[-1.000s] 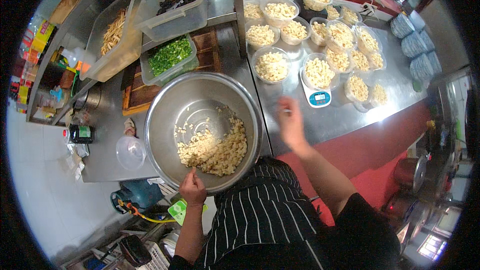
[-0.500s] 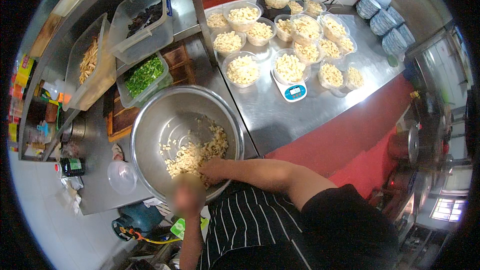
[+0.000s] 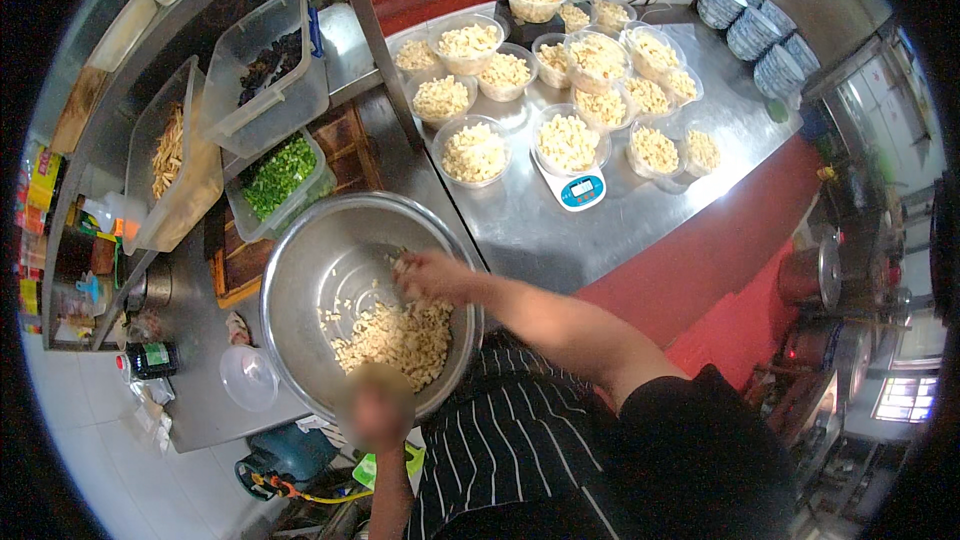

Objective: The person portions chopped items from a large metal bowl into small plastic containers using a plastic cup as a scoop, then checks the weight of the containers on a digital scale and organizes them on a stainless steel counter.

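A large steel mixing bowl (image 3: 335, 230) stands at the near edge of the counter, tilted a little toward me. Small pale diced food pieces (image 3: 405, 340) lie heaped in its near right part. My right hand (image 3: 435, 278) is inside the bowl above the heap, by the right wall, its fingers loosely bent and apart, with a few pieces close to the fingertips. At the near rim is my left hand (image 3: 378, 408); a blurred patch covers its fingers, so its grip does not show.
Several clear tubs of the same pieces (image 3: 475, 152) crowd the steel counter; one sits on a digital scale (image 3: 582, 192). Chopped greens (image 3: 280, 178) fill a box beside the bowl. An empty clear tub (image 3: 250, 378) stands left. Stacked bowls (image 3: 778, 70) stand far right, a gas cylinder (image 3: 290, 460) below.
My right hand has moved up and away from the pieces toward the bowl's right wall. The pieces lie in a more compact heap nearer me. My left hand stays at the rim.
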Demonstrator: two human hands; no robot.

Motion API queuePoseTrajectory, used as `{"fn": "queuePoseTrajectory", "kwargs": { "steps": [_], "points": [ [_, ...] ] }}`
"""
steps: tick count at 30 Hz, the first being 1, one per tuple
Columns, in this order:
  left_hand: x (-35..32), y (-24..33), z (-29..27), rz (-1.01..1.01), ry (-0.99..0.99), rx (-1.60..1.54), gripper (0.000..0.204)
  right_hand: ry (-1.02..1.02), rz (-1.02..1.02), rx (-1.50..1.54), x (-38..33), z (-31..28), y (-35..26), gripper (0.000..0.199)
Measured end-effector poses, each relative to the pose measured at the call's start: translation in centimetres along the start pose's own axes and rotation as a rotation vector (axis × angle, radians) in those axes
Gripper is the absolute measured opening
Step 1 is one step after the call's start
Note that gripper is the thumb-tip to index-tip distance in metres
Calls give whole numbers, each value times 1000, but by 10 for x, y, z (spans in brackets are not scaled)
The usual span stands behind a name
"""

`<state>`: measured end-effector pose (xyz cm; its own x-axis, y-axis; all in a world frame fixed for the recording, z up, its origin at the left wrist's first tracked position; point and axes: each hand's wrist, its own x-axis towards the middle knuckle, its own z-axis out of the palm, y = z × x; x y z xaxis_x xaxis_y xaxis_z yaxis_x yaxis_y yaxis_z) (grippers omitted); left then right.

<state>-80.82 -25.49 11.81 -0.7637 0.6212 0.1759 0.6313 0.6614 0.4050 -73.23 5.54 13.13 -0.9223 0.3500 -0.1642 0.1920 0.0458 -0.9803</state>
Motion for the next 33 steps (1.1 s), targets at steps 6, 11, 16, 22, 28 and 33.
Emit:
{"fn": "queuePoseTrajectory", "kwargs": {
  "steps": [6,11,16,22,28,33],
  "points": [
    [-5,-3,2,-15,11,-27,27,703,153,245,-36,-198,-14,33],
    [-8,-25,23,99,64,-26,25,1026,374,-573,-70,-299,30,42],
    [-11,-18,11,-71,-13,-8,23,886,216,-791,-70,-232,4,41],
    [1,12,-7,-148,-87,-21,21,-147,118,-765,-27,-25,-3,38],
    [-6,-11,1,-67,-31,-32,22,-744,186,-1091,-18,109,11,54],
    [-4,5,-2,-44,-50,5,23,-489,-126,-961,-38,115,41,45]
  ]
}}
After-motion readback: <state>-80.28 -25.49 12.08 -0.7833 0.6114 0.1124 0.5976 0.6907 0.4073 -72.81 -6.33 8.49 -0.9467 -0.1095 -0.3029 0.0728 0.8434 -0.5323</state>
